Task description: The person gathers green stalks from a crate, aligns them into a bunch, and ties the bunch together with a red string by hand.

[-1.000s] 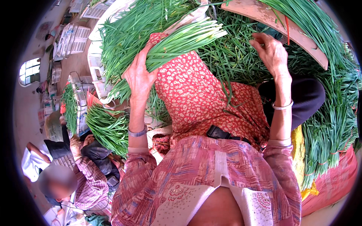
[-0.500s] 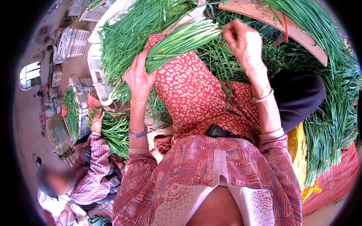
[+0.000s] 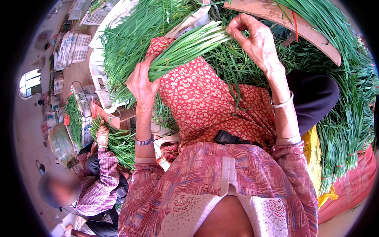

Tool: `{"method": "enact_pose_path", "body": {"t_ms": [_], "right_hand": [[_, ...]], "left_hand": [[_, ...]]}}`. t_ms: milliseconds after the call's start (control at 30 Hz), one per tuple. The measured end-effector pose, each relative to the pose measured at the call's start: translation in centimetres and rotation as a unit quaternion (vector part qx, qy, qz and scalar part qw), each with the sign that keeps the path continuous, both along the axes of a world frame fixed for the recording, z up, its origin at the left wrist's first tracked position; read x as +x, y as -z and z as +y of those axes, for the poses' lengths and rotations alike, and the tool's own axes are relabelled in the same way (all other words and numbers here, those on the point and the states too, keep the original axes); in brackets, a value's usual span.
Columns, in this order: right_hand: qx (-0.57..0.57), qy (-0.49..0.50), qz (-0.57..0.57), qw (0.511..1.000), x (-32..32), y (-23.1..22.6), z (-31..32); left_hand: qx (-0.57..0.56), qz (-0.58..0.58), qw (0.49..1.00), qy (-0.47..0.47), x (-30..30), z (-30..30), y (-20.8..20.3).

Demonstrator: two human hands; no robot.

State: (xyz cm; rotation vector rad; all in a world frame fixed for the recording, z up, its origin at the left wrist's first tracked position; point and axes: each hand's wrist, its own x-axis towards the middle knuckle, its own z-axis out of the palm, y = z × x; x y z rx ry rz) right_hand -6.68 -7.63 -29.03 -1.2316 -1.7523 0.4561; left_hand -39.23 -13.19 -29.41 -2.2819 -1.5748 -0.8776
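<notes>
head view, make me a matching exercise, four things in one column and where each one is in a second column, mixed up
Things:
1. left hand
2. right hand
3. wooden board
4. co-worker's hand

Places:
A. upper right, lying on the heaped greens
B. pinching the pale end of the bunch of green stalks
C. lower left, resting on a separate pile of greens
D. wrapped around the leafy end of the bunch

Pairs: 1-D, 2-B, 3-A, 4-C

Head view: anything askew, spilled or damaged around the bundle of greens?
Nothing stands out. The left hand grips the bundle of greens near its leafy end, and the right hand pinches its pale stalk ends.
</notes>
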Motion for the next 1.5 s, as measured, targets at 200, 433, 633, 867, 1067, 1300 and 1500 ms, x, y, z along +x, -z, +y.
{"method": "enact_pose_path", "body": {"t_ms": [200, 433, 633, 867, 1067, 1300, 1500], "right_hand": [[0.007, 0.005, -0.056, 0.998, -0.4, 1.2, -0.5], [0.024, 0.014, -0.134, 0.991, -0.7, 1.3, -0.4], [0.053, -0.012, -0.148, 0.987, -0.7, 1.9, 0.1], [0.07, -0.012, -0.151, 0.986, -1.3, 1.3, -0.4], [0.044, -0.065, -0.15, 0.986, -0.9, 1.6, -0.4], [0.107, -0.107, -0.164, 0.975, -1.0, 2.3, 0.4], [0.136, -0.032, -0.174, 0.975, -1.3, 2.2, 0.7]], "left_hand": [[0.017, 0.004, 1.0, -0.004, -0.3, 0.0, 0.7], [0.017, 0.0, 1.0, -0.008, -0.2, -0.1, 1.0], [0.016, -0.003, 1.0, -0.002, -0.4, -0.1, 1.1], [0.006, -0.05, 0.999, 0.007, 0.1, 0.1, 0.8], [-0.025, -0.092, 0.995, 0.012, -0.4, 0.2, 1.0], [-0.027, -0.093, 0.995, 0.02, -0.3, 0.2, 1.0], [-0.082, -0.109, 0.991, 0.004, -0.3, 0.0, 0.1]]}}
